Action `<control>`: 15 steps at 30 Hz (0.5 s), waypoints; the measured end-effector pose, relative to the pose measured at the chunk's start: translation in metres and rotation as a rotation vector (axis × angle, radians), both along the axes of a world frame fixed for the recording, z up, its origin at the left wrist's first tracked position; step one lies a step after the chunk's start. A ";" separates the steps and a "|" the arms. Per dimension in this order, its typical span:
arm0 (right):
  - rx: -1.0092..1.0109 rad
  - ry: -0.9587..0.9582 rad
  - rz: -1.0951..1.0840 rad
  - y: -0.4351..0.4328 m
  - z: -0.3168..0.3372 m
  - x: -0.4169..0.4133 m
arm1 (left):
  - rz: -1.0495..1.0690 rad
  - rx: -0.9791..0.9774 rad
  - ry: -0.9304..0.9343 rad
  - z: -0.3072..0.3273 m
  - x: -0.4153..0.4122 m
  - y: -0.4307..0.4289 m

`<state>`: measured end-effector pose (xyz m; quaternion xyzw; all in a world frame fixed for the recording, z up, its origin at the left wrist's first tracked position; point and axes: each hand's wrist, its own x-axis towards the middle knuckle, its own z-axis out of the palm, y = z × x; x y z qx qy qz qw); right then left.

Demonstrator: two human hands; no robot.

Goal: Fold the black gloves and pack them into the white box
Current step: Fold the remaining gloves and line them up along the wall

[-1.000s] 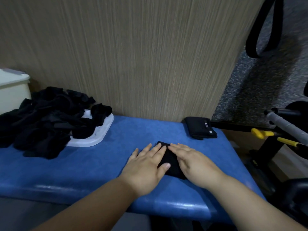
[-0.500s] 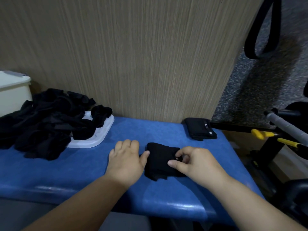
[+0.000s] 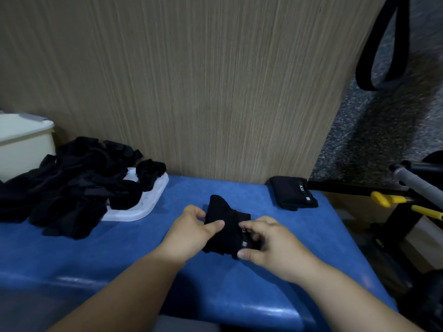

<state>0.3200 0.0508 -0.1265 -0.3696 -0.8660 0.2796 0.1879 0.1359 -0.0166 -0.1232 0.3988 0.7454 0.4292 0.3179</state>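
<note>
A folded black glove (image 3: 226, 220) lies on the blue table (image 3: 119, 255) in front of me, its far end lifted. My left hand (image 3: 191, 232) pinches its left edge with thumb and fingers. My right hand (image 3: 271, 243) grips its near right end, by a small white tag. A heap of loose black gloves (image 3: 69, 185) covers the left of the table and spills over a white lid (image 3: 143, 207). The white box (image 3: 22, 142) stands at the far left edge. Another folded black glove (image 3: 293, 192) rests at the table's back right corner.
A wood-grain panel (image 3: 191, 80) rises right behind the table. To the right, off the table, are a black strap loop (image 3: 381, 56), a grey bar (image 3: 419, 185) and yellow-handled metal parts (image 3: 393, 200) over a speckled floor.
Both hands went from pressing flat on the glove to gripping it. The left hand moved back onto its left edge, and the glove's far end has come up off the table.
</note>
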 end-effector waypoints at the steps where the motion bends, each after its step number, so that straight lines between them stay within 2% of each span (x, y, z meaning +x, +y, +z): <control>1: 0.016 -0.003 -0.003 0.002 -0.001 -0.001 | 0.012 0.018 -0.071 0.001 0.002 0.003; 5: 0.081 -0.036 -0.043 0.015 -0.001 -0.003 | 0.028 0.045 -0.252 0.003 0.010 0.023; 15: 0.248 -0.128 -0.192 0.060 0.013 0.002 | 0.000 0.059 -0.314 0.013 0.028 0.091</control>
